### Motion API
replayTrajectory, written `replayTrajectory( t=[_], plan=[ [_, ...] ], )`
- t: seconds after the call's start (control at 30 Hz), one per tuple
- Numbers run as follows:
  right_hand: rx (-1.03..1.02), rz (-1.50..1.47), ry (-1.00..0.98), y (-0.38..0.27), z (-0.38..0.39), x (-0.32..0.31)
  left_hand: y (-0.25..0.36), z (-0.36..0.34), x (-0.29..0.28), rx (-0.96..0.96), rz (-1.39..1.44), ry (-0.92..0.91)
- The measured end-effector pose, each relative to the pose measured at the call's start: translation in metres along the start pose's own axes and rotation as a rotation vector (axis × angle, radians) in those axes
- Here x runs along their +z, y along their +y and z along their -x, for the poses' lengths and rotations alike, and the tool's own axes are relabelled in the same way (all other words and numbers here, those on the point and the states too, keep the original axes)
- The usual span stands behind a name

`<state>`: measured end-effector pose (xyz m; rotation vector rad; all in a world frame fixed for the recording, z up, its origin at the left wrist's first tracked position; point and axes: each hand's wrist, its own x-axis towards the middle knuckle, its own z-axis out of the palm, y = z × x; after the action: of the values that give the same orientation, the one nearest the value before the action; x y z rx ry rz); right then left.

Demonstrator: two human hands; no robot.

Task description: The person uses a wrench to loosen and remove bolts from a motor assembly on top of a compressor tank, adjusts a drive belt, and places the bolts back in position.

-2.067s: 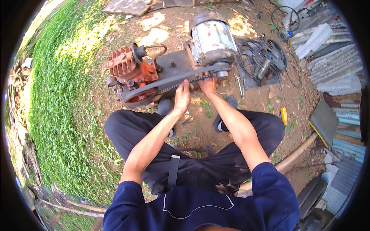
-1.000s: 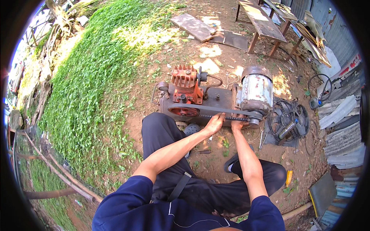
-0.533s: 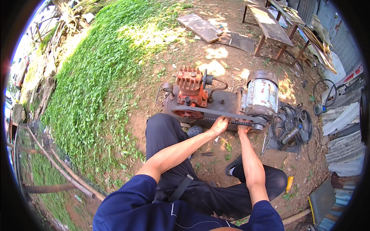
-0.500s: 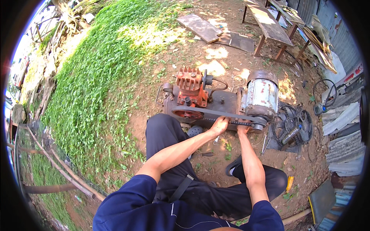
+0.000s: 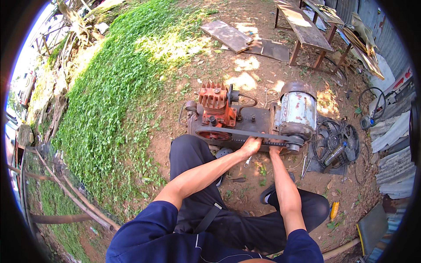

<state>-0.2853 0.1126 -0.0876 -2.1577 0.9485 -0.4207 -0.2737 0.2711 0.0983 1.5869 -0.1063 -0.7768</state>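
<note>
A red, finned air compressor pump (image 5: 213,96) and a worn silver electric motor (image 5: 298,107) sit on a dark tank (image 5: 254,115). A drive belt (image 5: 245,132) runs from the red pulley wheel (image 5: 212,133) to the motor pulley (image 5: 294,143). My left hand (image 5: 251,146) is closed at the belt's near side, its fingertips partly hidden; what it grips is unclear. Beside it, my right hand (image 5: 275,150) reaches under the belt near the motor pulley, with its fingers hidden. Below my left hand shows a spanner's end (image 5: 247,162); whether it lies on the soil cannot be told.
A screwdriver (image 5: 239,179) lies near my foot. Right of the motor are pliers (image 5: 304,167) and a black wheel-like guard (image 5: 346,144). A yellow object (image 5: 334,210) lies by my knee. Boards (image 5: 228,36) and a wooden bench (image 5: 305,26) stand farther off.
The whole view has shifted slightly. My right hand sits a little lower under the belt, with less of its fingers showing; my left hand stays at the belt.
</note>
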Motion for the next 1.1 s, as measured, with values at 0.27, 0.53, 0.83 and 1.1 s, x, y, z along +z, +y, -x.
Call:
replayTrajectory(
  t=[0.27,0.53,0.83,1.1],
  plan=[
    [-0.050,-0.246,0.111,-0.002,0.006,-0.008,-0.001,0.008,-0.004,0.027,-0.030,-0.009],
    [0.024,-0.294,0.026,0.036,-0.016,0.008,0.000,0.002,-0.004,0.018,-0.052,0.006],
    [-0.436,0.200,0.230,0.025,0.008,-0.021,0.000,0.006,-0.007,-0.032,-0.002,-0.003],
    [-1.032,0.504,0.094,0.004,0.008,-0.070,-0.001,0.004,-0.012,-0.024,-0.088,0.004]
  ],
)
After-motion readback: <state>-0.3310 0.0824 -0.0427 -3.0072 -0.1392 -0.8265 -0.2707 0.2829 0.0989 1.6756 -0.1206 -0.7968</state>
